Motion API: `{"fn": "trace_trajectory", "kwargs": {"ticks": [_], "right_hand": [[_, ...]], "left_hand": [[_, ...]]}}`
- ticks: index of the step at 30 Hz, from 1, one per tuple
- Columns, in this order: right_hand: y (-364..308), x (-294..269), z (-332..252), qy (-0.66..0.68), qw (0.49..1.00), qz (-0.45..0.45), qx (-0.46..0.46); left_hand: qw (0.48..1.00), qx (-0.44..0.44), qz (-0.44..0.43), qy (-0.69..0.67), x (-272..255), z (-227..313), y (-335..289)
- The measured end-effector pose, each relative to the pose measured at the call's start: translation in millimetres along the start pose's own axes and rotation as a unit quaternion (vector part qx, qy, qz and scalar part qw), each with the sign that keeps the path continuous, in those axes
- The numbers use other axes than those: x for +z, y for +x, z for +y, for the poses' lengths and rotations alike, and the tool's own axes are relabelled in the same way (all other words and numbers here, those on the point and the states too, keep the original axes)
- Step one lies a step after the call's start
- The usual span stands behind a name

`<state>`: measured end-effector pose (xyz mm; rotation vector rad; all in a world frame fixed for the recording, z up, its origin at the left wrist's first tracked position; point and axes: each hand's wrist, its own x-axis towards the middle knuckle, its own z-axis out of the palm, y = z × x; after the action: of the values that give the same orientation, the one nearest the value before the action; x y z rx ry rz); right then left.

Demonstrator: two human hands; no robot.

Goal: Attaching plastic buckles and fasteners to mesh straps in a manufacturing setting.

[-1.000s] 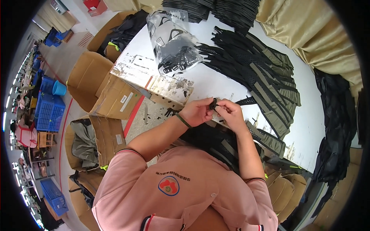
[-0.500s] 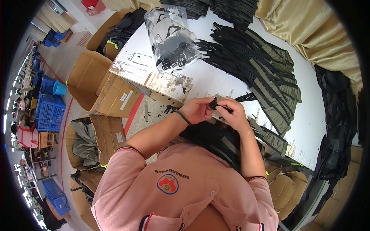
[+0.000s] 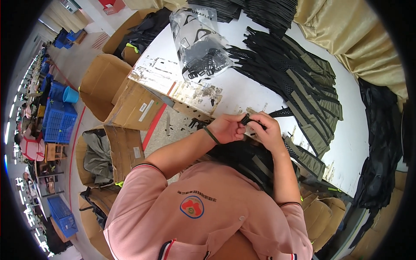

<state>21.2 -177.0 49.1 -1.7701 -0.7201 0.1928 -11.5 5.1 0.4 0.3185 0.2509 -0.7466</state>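
Both hands meet at the near edge of the white table (image 3: 158, 71), fingers pinched together. Between the fingertips of my left hand (image 3: 229, 129) is a small black plastic buckle (image 3: 245, 119). My right hand (image 3: 269, 132) grips a black strap (image 3: 260, 125) close against that buckle; whether the strap runs through it, I cannot tell. Beyond my hands, black mesh and olive shoulder straps (image 3: 310, 93) are fanned out in a layered pile. A clear plastic bag (image 3: 200, 43) at the upper middle holds several black buckles. More dark strap material (image 3: 242, 158) hangs below my hands, partly hidden by my arms.
Open cardboard boxes (image 3: 130, 106) stand left of the table, one with grey-olive fabric (image 3: 99, 156). Black stacks (image 3: 271, 13) lie at the far edge. Gold curtains (image 3: 351, 34) and hanging black material (image 3: 379, 143) border the right. Blue crates (image 3: 60, 121) stand far left.
The whole view has shifted slightly. My hands stay together at the table edge, and the buckle and strap have turned a little between my fingers.
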Motion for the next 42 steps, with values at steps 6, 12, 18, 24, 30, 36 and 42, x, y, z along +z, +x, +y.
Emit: {"fn": "trace_trajectory", "kwargs": {"ticks": [6,12,18,24,30,36,42], "right_hand": [[-3,-3,-10,-0.041,0.998,-0.043,0.013],[0,3,-12,-0.002,1.0,-0.001,0.016],[3,20,-13,0.083,0.989,0.078,0.098],[-8,13,3,-0.033,0.991,0.102,0.081],[-11,-1,-2,0.118,0.98,-0.047,0.152],[-11,-2,12,0.073,0.983,-0.088,0.141],[-12,11,3,0.178,0.972,0.01,0.156]], "left_hand": [[1.0,-0.008,0.001,0.012,-3,-6,-1],[0.999,-0.021,-0.038,0.012,-3,1,4],[0.998,0.031,-0.047,0.024,-9,6,1],[0.995,0.043,-0.033,0.077,-20,-3,32],[0.979,0.103,-0.003,0.173,-7,-7,14],[0.956,0.1,0.031,0.276,-15,4,10],[0.932,0.13,0.06,0.333,-9,7,12]]}}
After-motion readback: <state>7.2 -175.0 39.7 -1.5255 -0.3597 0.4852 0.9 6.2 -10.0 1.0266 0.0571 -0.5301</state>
